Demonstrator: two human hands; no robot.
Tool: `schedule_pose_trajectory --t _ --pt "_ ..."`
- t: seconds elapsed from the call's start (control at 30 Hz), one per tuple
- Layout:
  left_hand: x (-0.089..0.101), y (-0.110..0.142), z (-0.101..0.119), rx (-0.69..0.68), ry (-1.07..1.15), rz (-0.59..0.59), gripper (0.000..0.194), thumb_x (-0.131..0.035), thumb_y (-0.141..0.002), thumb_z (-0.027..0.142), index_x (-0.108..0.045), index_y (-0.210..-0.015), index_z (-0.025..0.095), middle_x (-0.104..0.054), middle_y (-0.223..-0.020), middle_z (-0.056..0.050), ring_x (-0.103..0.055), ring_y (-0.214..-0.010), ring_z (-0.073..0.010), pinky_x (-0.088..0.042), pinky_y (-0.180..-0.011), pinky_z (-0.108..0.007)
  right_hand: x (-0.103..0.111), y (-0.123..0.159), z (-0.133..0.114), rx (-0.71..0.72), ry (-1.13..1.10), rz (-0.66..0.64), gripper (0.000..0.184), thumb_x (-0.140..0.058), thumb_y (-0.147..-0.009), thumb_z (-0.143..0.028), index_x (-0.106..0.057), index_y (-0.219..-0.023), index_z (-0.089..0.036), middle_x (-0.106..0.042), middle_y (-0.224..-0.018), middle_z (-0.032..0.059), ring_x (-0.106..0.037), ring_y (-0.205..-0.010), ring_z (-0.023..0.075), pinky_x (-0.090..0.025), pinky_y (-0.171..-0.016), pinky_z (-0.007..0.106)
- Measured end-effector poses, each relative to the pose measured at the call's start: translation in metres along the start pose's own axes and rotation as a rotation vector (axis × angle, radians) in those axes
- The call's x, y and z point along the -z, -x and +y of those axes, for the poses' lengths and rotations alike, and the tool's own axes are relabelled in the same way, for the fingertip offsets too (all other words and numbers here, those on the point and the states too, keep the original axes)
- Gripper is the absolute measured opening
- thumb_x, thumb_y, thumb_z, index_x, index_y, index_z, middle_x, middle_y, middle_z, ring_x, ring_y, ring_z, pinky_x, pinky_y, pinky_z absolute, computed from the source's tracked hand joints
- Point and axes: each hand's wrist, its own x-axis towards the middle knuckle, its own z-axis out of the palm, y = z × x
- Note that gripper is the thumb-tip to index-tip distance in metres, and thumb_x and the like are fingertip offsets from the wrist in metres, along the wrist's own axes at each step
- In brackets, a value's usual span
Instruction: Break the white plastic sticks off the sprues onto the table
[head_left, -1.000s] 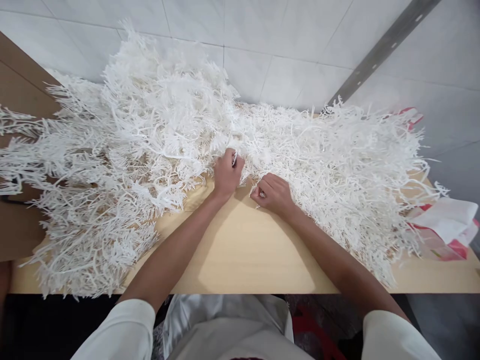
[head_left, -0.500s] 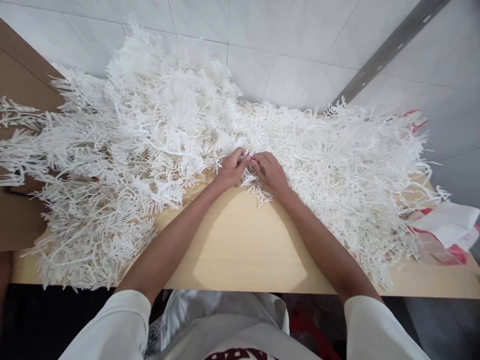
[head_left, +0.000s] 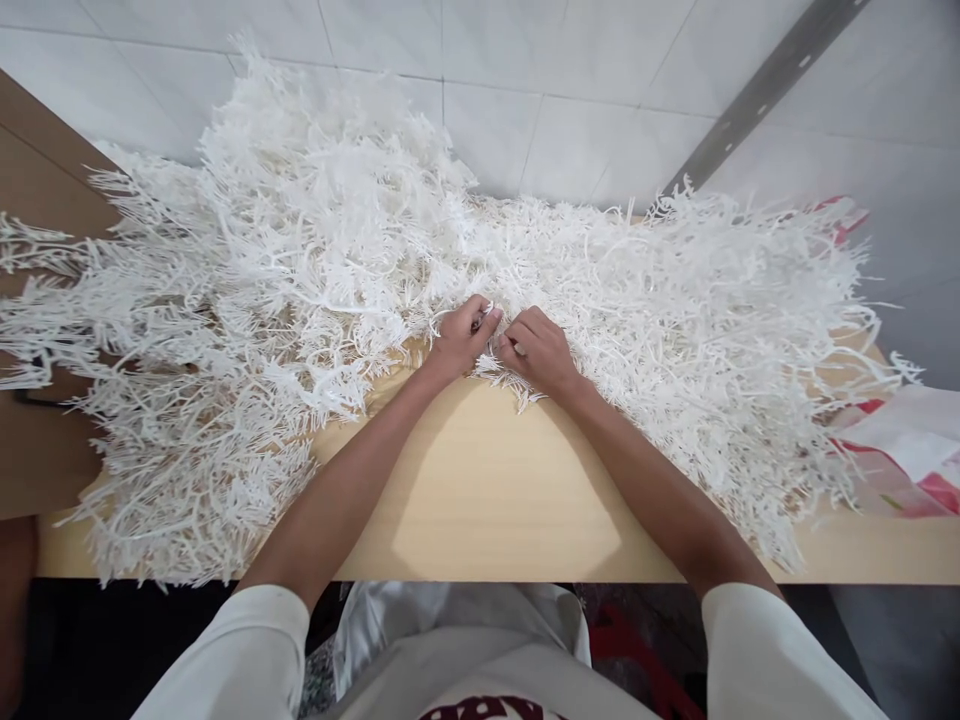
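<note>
White branching plastic sprigs, like artificial foliage, lie in a tangled heap (head_left: 330, 230) on the left and a second heap (head_left: 697, 330) on the right. My left hand (head_left: 466, 335) is closed at the near edge between them, thumb pressed toward the fingers, with a bit of white sprig showing in its grip. Just to its right, my right hand (head_left: 538, 350) is curled closed, its fingertips pinched among white strands; what they hold is too small to make out. A small white sprig (head_left: 525, 392) pokes out below the right hand.
The wooden table (head_left: 510, 490) runs along in front of me. A cardboard box (head_left: 45, 440) stands at the left. A white and red plastic bag (head_left: 904, 450) lies at the right end. Behind are a tiled wall (head_left: 495, 120) and a slotted metal upright (head_left: 757, 100).
My right hand has moved up and in toward the left from lower on the table. The two hands met half a second ago and now sit slightly apart.
</note>
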Motion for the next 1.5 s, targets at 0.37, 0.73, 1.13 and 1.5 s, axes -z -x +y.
schedule_pose_trajectory --t 0.37,0.73,1.13,1.5 --pt "0.000 -0.003 -0.009 -0.014 -0.068 0.160 0.031 -0.041 -0.098 0.047 -0.044 -0.081 0.022 -0.041 -0.058 0.005 -0.042 -0.054 -0.0112 -0.031 -0.057 -0.025 0.006 0.010 -0.009 -0.375 -0.319 0.118 0.016 -0.042 -0.098 -0.027 -0.053 -0.088 -0.023 -0.057 -0.083 0.0040 -0.054 -0.080 0.0175 -0.046 -0.072 0.036" --pt "-0.002 0.006 -0.002 -0.115 -0.163 0.133 0.041 -0.035 -0.097 0.058 -0.051 -0.088 0.023 -0.054 -0.065 0.001 -0.049 -0.058 -0.0129 -0.035 -0.061 -0.026 0.006 0.003 -0.007 -0.380 -0.245 -0.217 0.026 -0.044 -0.098 -0.042 -0.060 -0.099 -0.022 -0.066 -0.093 0.0064 -0.059 -0.091 0.0204 -0.048 -0.084 0.037" --pt "-0.007 0.002 -0.003 -0.033 -0.273 0.130 0.024 -0.052 -0.094 0.036 -0.044 -0.075 0.023 -0.048 -0.057 0.004 -0.045 -0.056 -0.0133 -0.031 -0.062 -0.028 0.000 0.007 -0.005 -0.107 -0.081 -0.075 0.027 -0.044 -0.093 -0.017 -0.037 -0.068 -0.024 -0.043 -0.062 -0.0010 -0.039 -0.063 0.0159 -0.033 -0.060 0.032" --pt "0.004 -0.002 -0.005 0.002 0.008 0.133 0.031 -0.041 -0.098 0.049 -0.046 -0.084 0.022 -0.059 -0.059 0.004 -0.057 -0.055 -0.0109 -0.040 -0.061 -0.025 0.002 0.002 -0.018 -0.504 -0.248 -0.007 0.032 -0.048 -0.096 -0.042 -0.043 -0.072 -0.023 -0.046 -0.067 -0.0023 -0.044 -0.062 0.0119 -0.038 -0.061 0.029"
